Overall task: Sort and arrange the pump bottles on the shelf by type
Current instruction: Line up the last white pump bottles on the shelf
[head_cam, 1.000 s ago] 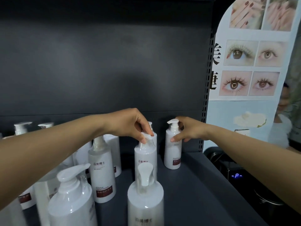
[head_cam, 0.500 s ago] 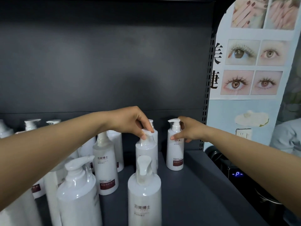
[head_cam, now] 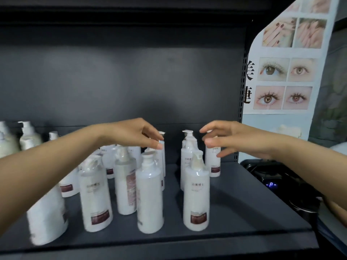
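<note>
In the head view we see both hands reaching in over a dark shelf [head_cam: 244,209] crowded with white pump bottles.

Our left hand [head_cam: 131,135] hangs palm down, wrist level, forearm coming in from the lower left. Its fingers [head_cam: 156,142] curl downward with the tips drawn together at the pump head of a back-row bottle [head_cam: 161,156]; the blur keeps us from telling whether they truly pinch it or only touch it.

Our right hand [head_cam: 234,139] comes in from the right, palm turned toward the left, fingers spread and loosely bent, thumb [head_cam: 211,142] apart from the index finger. They hold nothing; the fingertips hover just beside the top of the rightmost rear bottle [head_cam: 213,162], which stands upright near the shelf's back wall.

Between the hands stands another upright bottle [head_cam: 188,160], and in front of it a taller one [head_cam: 196,196] with a dark red label. More bottles cluster to the left, front and back. A poster [head_cam: 285,72] of eyes and nails hangs at right.
</note>
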